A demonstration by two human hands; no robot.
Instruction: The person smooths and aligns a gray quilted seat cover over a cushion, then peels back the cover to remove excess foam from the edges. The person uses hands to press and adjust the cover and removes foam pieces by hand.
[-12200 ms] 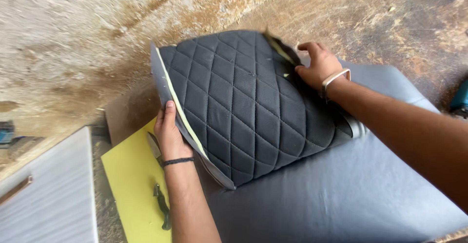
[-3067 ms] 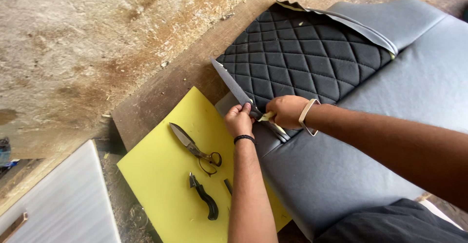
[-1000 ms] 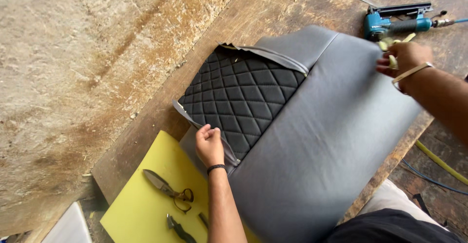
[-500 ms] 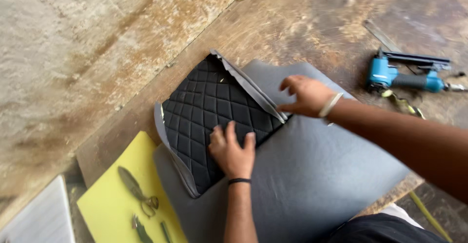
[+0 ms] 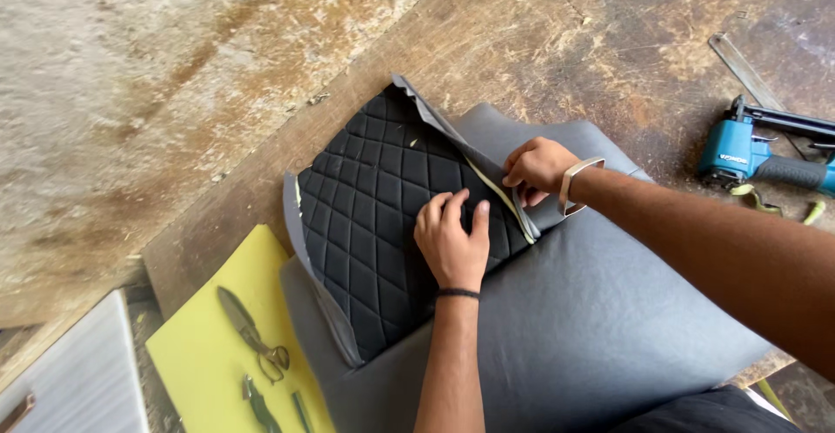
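Quilted panel (image 5: 374, 216): black, diamond-stitched, grey-edged, lying flat on grey sheet | right edge lifted, yellow foam backing visible | Grey sheet (image 5: 591, 329): smooth vinyl, spread over workbench, partly under panel

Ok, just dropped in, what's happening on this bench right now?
A person is working a black quilted panel that lies on a grey upholstered cushion. The left hand presses flat on the panel, while the right hand pinches its grey edge strip along the far side. Scissors lie on a yellow foam sheet; a blue staple gun lies on the wooden bench.
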